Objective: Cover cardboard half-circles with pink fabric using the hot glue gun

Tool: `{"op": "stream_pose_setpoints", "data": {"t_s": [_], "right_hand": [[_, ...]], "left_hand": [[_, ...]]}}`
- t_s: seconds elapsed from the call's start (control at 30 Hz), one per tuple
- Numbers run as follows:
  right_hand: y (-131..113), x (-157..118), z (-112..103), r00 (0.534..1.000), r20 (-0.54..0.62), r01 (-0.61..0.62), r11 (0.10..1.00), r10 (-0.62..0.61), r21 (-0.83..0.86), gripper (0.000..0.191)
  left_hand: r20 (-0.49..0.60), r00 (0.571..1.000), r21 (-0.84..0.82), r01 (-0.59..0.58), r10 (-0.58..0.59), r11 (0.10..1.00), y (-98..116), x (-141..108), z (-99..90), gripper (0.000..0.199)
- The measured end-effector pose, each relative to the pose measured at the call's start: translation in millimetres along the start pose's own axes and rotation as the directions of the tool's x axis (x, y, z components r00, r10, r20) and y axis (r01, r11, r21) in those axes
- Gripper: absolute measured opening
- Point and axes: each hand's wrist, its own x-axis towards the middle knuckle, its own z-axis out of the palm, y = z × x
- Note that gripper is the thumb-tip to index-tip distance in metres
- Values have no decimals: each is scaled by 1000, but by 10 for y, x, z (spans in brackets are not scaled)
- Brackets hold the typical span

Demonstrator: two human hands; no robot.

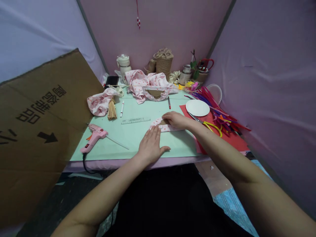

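Note:
On the pale green table cover [108, 141] in front of me lies a piece of cardboard partly wrapped in white-pink spotted fabric [169, 128]. My left hand [151, 144] rests flat on its left end, fingers stretched out and thumb to the side. At the upper edge, my right hand [175, 119] has curled fingers gripping the fabric-covered cardboard, hiding much of its right part. Brown board shows between the hands. Just beyond my left fingertips is a clear ruler [135, 120]. Yellow-handled scissors [212, 127] lie right of my right hand.
A pink glue gun [95, 136] with its stick lies at left, beside a large cardboard sheet [49, 131]. Spotted fabric [138, 86], twine [164, 62] and a bottle [123, 67] stand at the back. A white disc [197, 108], red sheets and pipe cleaners [223, 117] fill the right.

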Motion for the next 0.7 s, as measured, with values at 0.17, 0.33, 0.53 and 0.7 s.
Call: {"op": "stream_pose_setpoints", "data": {"t_s": [0.17, 0.33, 0.53, 0.7], "right_hand": [[27, 62, 10, 1000, 7, -15, 1000, 15, 25, 34], [-117, -171, -25, 980, -159, -107, 991, 119, 77, 45], [-610, -837, 219, 950, -302, -58, 997, 73, 58, 53], [-738, -859, 359, 962, -260, -78, 997, 82, 25, 48]], "left_hand": [[73, 995, -18, 69, -68, 997, 68, 78, -41, 90], [-20, 999, -47, 39, -40, 998, 58, 60, -19, 90], [-59, 996, -55, -64, 61, 996, 27, -3, -30, 83], [12, 993, -110, -118, 120, 987, -8, 56, -125, 78]]}}
